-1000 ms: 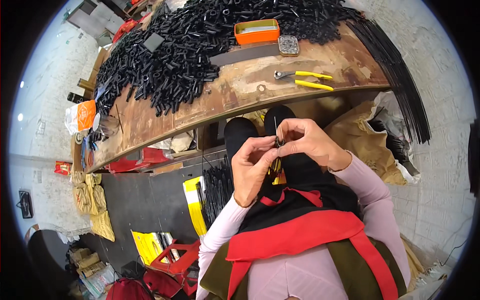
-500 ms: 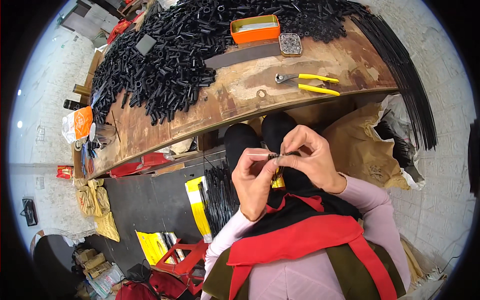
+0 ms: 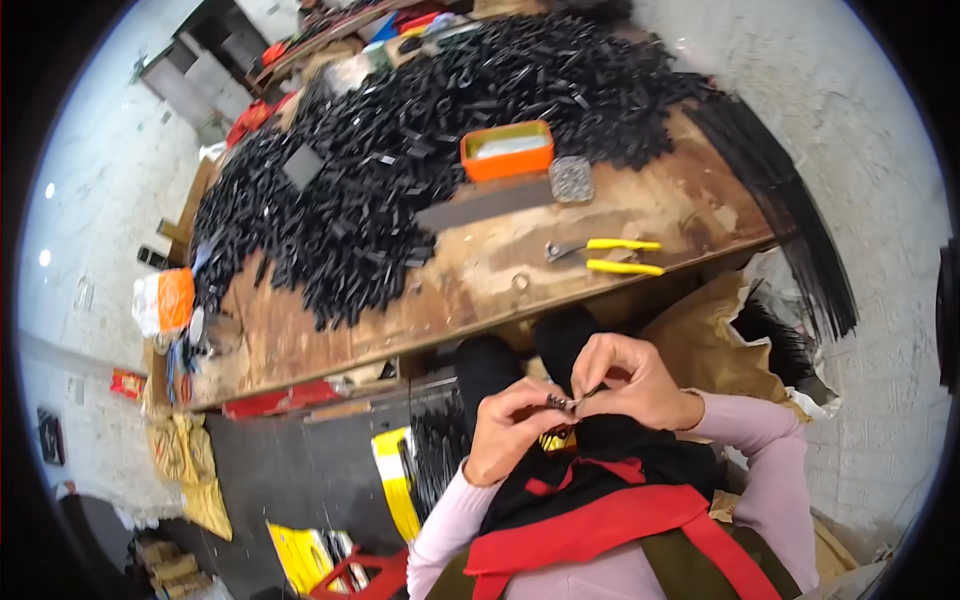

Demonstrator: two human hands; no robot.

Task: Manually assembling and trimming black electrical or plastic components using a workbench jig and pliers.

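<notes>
Down over the lap, both hands meet on a small dark part (image 3: pixel 558 402). It is thin and short, dark grey to black with a faint metallic glint, and it lies roughly level between the fingertips; its finer shape is too small to tell. The left hand (image 3: pixel 512 432) pinches its left end between thumb and forefinger, the other fingers curled in. The right hand (image 3: pixel 632 382) pinches the right end, its fingers bent over the top and the knuckles raised. The two hands touch at the fingertips, just above the black-clad knees and below the edge of the bench (image 3: pixel 480 290).

Both arms wear pink sleeves (image 3: pixel 745 430), and a red strap (image 3: pixel 600 525) crosses the dark apron below the hands.

On the worn wooden bench, well apart from the hands, lie yellow-handled pliers (image 3: pixel 610 257), near the front edge. Behind them stands an orange tin (image 3: pixel 507 150), with a small round grey container (image 3: pixel 571 180) just beside it on the right. A flat grey bar (image 3: pixel 483 208) lies in front of the tin. A big heap of short black pieces (image 3: pixel 400 150) covers the back and left of the bench. A bundle of long black rods (image 3: pixel 790 220) hangs off its right end.
</notes>
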